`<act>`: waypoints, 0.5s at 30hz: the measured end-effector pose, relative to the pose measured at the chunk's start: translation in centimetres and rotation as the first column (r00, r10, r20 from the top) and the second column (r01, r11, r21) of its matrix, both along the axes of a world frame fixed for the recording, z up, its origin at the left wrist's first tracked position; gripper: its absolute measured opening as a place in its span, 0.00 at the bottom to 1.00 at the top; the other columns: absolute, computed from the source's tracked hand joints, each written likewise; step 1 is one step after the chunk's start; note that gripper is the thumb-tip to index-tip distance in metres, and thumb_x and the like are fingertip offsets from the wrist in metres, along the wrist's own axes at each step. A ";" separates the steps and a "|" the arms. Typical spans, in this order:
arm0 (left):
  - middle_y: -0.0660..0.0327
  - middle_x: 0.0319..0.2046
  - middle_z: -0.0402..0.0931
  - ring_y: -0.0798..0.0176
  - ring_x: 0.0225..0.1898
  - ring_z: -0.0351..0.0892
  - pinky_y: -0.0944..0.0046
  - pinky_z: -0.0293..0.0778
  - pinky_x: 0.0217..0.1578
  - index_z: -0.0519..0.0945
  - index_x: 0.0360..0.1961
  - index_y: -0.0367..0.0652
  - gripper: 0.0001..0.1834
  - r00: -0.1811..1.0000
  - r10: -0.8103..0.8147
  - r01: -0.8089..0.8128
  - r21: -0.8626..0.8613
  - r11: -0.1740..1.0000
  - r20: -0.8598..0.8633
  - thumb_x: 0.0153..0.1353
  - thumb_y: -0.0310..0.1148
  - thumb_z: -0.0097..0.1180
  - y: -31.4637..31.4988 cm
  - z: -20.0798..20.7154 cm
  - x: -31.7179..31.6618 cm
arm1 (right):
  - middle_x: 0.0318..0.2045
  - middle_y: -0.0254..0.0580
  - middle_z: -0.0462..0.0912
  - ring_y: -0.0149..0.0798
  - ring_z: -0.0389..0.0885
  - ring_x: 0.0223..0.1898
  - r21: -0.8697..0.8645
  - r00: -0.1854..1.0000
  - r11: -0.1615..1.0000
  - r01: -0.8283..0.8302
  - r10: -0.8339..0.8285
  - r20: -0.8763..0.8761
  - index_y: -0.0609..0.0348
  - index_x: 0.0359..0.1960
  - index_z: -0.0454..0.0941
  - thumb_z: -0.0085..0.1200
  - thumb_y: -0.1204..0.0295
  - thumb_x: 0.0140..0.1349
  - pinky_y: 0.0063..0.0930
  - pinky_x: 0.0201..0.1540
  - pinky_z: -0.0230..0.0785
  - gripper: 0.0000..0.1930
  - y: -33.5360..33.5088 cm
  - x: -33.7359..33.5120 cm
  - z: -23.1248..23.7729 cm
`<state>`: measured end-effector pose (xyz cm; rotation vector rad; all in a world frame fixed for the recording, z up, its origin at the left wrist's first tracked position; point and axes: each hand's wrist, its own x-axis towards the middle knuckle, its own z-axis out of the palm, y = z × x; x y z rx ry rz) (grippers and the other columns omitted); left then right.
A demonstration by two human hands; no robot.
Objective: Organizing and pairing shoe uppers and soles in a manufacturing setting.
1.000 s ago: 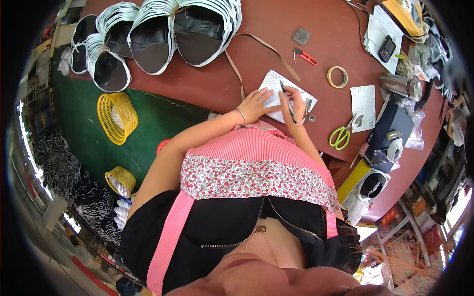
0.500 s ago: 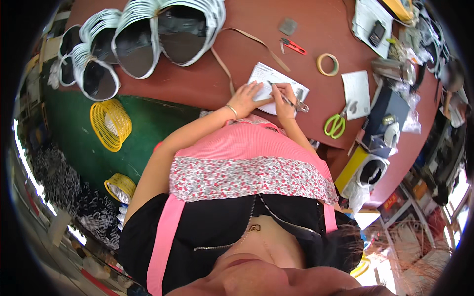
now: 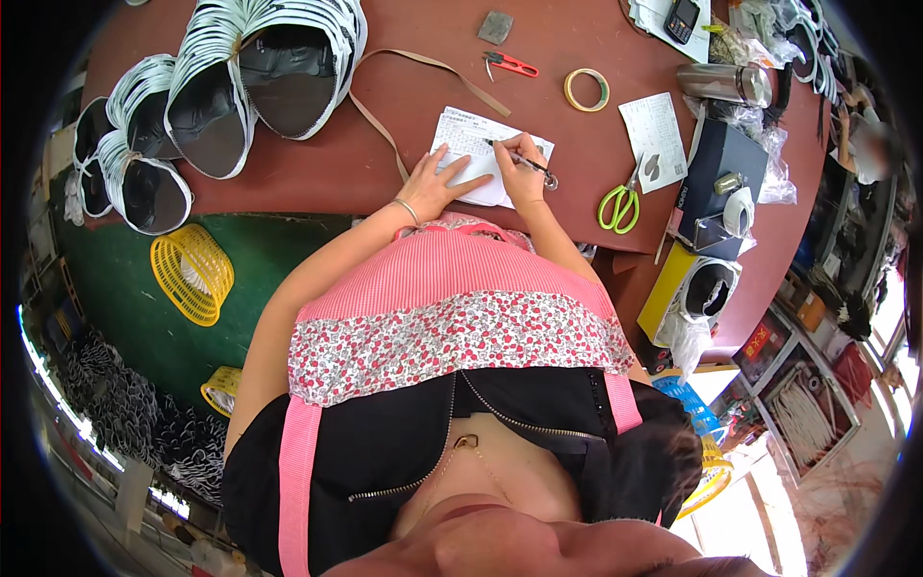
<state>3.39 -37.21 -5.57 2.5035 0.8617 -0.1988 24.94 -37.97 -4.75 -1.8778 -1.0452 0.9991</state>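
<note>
Papers [image 3: 468, 135] with printed lines lie near the front edge of the red-brown table [image 3: 413, 111]. My left hand [image 3: 433, 188] rests flat on their lower left part, fingers spread. Closed round a pen [image 3: 549, 180], my right hand [image 3: 520, 173] lies on the right side of the papers, the pen's tip at the upper sheet. A thin tan strap [image 3: 452, 72] curls on the table beyond and left of the papers. Right of my right hand lie scissors with green handles [image 3: 618, 208], their blades partly under or against another printed sheet [image 3: 646, 125].
Bundles of white-edged dark shoe uppers [image 3: 288, 82] stand at the far left. Further back are a tape roll [image 3: 570, 101], red thread snips [image 3: 517, 66] and a grey block [image 3: 495, 28]. A steel flask [image 3: 716, 84] and dark box [image 3: 723, 178] line the right. A yellow basket [image 3: 197, 274] sits lower left.
The whole view has shifted, so table things appear further left and slightly higher. My right hand still holds the pen on the papers; my left hand's fingers look more spread.
</note>
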 end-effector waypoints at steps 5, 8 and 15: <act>0.66 0.76 0.58 0.34 0.75 0.53 0.31 0.60 0.71 0.62 0.74 0.89 0.47 0.998 0.018 -0.023 0.071 0.997 0.063 0.58 0.30 0.62 -0.5 -0.9 0.0 | 0.25 0.44 0.85 0.37 0.85 0.26 0.066 0.992 0.994 -0.087 0.080 0.101 0.61 0.29 0.77 0.64 0.73 0.61 0.33 0.33 0.77 0.08 0.0 0.1 -0.3; 0.66 0.76 0.59 0.35 0.75 0.53 0.30 0.60 0.70 0.63 0.74 0.88 0.46 0.997 0.022 -0.027 0.069 0.997 0.070 0.58 0.30 0.61 -0.5 -0.8 0.0 | 0.25 0.45 0.85 0.38 0.86 0.27 0.070 0.987 0.991 -0.114 0.105 0.121 0.61 0.29 0.77 0.64 0.73 0.60 0.33 0.33 0.78 0.08 0.2 0.1 -0.7; 0.66 0.76 0.57 0.36 0.75 0.52 0.30 0.59 0.71 0.58 0.75 0.93 0.55 0.996 0.029 -0.037 0.107 0.994 0.082 0.51 0.33 0.69 -0.7 -1.7 -0.1 | 0.25 0.44 0.85 0.39 0.87 0.27 0.084 0.992 0.992 -0.094 0.086 0.092 0.61 0.29 0.78 0.65 0.73 0.59 0.33 0.33 0.78 0.07 0.6 -0.1 -0.7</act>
